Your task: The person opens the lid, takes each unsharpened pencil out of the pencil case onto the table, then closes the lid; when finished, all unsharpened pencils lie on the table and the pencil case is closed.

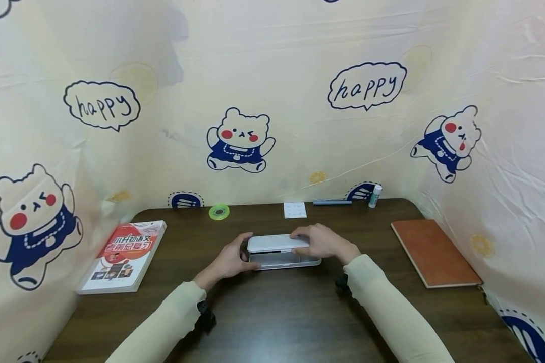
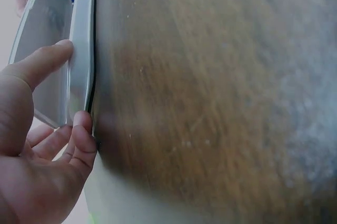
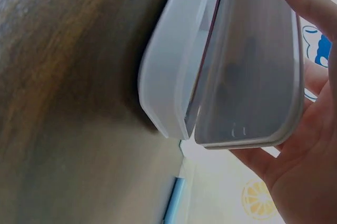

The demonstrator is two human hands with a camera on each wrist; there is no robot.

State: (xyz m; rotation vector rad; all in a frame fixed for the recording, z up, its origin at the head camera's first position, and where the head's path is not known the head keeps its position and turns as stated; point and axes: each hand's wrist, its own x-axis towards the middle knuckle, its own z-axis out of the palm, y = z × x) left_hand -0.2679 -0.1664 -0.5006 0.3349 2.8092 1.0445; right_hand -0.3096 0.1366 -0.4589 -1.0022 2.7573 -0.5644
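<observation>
Item: white plastic case point(image 1: 279, 250), hinged, lying at the middle of the dark wooden table point(image 1: 272, 312), nearer the far edge than the near one. Lid point(image 3: 253, 71) raised partway off the base point(image 3: 168, 77); the wrist views show a wedge-shaped gap between the two. What lies inside cannot be told.

Left hand point(image 1: 229, 259): at the case's left end, thumb point(image 2: 39, 63) pressed against the base's edge, fingers curled around the underside. It grips the base.

Right hand point(image 1: 320, 241): laid over the lid's right part, fingers wrapped around its outer face and far edge. It holds the lid.

Handling note, as a judgement: the lid should turn cleanly if the left hand pins the base flat to the table while the right hand swings the lid about the hinge line, not twisting it. Pressure is best kept even along the lid's long edge; a pull at one corner alone may flex the thin plastic or drag the case across the wood.

Other contents of the table:
- book with red cover point(image 1: 122, 257), left edge.
- brown notebook point(image 1: 436, 252), right edge.
- green tape roll point(image 1: 219, 212), far edge, left of centre.
- white card point(image 1: 295, 209), far edge, centre.
- blue pen point(image 1: 331, 202) and glue stick point(image 1: 375, 195), far edge, right of centre.

Surround: cream cloth point(image 1: 300, 101) printed with bears.
</observation>
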